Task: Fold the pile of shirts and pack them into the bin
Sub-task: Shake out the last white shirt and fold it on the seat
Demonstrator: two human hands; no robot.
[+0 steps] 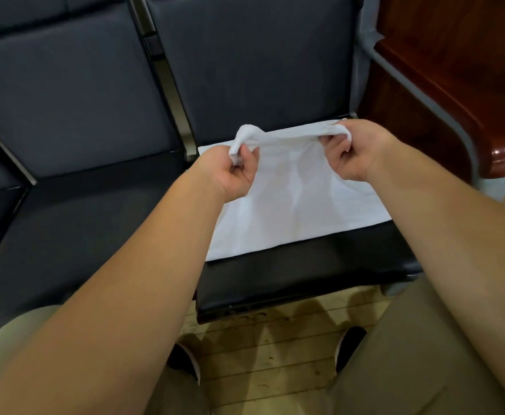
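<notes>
- Pinching the far edge of the white shirt (pixel 290 205) at both ends: fingers (pixel 246 157) of the left hand (pixel 233 175) curled round a bunched corner at frame centre, fingers (pixel 330 143) of the right hand (pixel 354 154) curled round the other corner, just right of centre.
- Stretched taut between the two grips and raised a little; lower part lying flat on the black seat (pixel 305 283), right of centre.
- Probably mid-fold, ready for carrying the far edge toward the near hem.
- Best done by keeping both corners level and the tension even, lowering onto the near hem, matching corners before letting go.
- Worth shaking out the bunch on the left first, to avoid a lump.
- No bin in view; packing seemingly a later matter.
</notes>
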